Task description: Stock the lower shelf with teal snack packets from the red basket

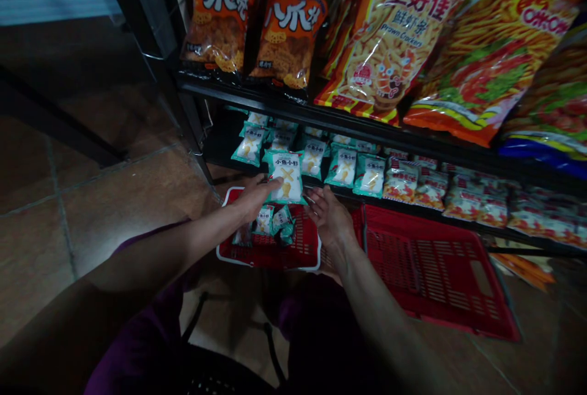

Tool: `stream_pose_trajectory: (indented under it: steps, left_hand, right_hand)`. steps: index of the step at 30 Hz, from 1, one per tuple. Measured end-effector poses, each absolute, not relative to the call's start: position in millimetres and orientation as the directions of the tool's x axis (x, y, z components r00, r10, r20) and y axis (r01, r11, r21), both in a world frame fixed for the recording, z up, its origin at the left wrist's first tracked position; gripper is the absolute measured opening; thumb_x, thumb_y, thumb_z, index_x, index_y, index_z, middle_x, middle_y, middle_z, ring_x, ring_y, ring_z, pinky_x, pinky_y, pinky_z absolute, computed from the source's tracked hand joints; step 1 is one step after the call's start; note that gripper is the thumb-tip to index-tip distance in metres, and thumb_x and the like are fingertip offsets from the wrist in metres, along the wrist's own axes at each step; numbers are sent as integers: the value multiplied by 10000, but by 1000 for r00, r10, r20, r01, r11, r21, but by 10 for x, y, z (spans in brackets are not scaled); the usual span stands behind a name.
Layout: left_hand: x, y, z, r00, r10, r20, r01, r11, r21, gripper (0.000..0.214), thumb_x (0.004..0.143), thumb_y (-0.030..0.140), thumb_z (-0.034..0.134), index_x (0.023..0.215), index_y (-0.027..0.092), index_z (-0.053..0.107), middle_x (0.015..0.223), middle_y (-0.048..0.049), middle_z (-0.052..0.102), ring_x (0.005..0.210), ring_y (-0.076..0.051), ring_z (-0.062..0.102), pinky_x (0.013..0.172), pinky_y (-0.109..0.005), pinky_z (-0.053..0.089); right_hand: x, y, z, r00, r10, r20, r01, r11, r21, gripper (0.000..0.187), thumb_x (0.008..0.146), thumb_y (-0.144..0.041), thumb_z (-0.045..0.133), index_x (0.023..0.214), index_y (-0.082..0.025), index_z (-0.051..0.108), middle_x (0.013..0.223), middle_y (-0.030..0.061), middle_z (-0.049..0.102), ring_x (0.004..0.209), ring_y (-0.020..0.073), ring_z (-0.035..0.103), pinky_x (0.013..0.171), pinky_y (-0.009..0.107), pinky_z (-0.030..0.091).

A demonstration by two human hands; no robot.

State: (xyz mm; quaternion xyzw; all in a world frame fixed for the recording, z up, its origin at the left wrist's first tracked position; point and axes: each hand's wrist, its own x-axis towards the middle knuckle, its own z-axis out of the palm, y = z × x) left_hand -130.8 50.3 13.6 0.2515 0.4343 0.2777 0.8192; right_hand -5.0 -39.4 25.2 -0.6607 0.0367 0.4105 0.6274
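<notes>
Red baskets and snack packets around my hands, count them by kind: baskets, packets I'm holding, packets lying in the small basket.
Red baskets: 2, the small basket and the large basket
Packet held in the left hand: 1, the teal packet
Packets in the small basket: about 4, partly hidden
Right hand: 0
Total: about 7

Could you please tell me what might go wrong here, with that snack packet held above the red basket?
The left hand pinches the green packet only by its edge, so it might slip into the red basket or onto the floor. The shelf row is tightly packed and overlapping, so pushing one in could knock neighbours off. The dim light may hide a misplaced packet.
</notes>
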Motion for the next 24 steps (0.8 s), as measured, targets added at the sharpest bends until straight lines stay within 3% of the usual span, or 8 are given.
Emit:
stream_pose_trajectory:
  steps: [4, 10, 17, 24]
  left_hand:
    - [-1287, 562, 84, 428, 720, -547, -308, 685, 661, 247, 695, 230, 703, 902, 143, 601, 925, -88, 693, 819, -184, 653, 848, -362, 497]
    - [-1278, 526, -11, 438, 753, -491, -278, 632, 723, 320, 688, 293, 721, 933, 148, 575, 960, -88, 680, 844, -182, 646, 865, -361, 483]
    - [-1266, 489, -14, 454, 745, -489, -289, 642, 710, 288, 707, 263, 707, 935, 148, 574, 983, -86, 678, 852, -171, 641, 847, -332, 494]
    - [-1271, 520, 123, 491, 668, -559, -294, 731, 616, 146, 743, 194, 656, 847, 97, 623, 830, -93, 697, 738, -174, 650, 795, -341, 516]
  right_hand:
    - [-192, -415, 238, 581, 526, -621, -591, -251, -766, 235, 747, -426, 669, 748, -195, 622, 717, 12, 682, 727, 149, 668, 636, 239, 533]
    - [-380, -412, 198, 510, 634, -581, -567, -261, -782, 388, 496, -379, 848, 722, -173, 610, 720, 13, 692, 707, 130, 670, 664, 212, 529]
    - [-395, -388, 142, 532, 620, -577, -588, -220, -778, 383, 440, -277, 873, 607, -172, 544, 611, -28, 651, 594, 99, 642, 631, 205, 544]
    - [-425, -367, 180, 568, 626, -535, -583, -152, -798, 369, 407, -227, 872, 563, -166, 544, 543, -67, 577, 540, 67, 591, 605, 189, 536]
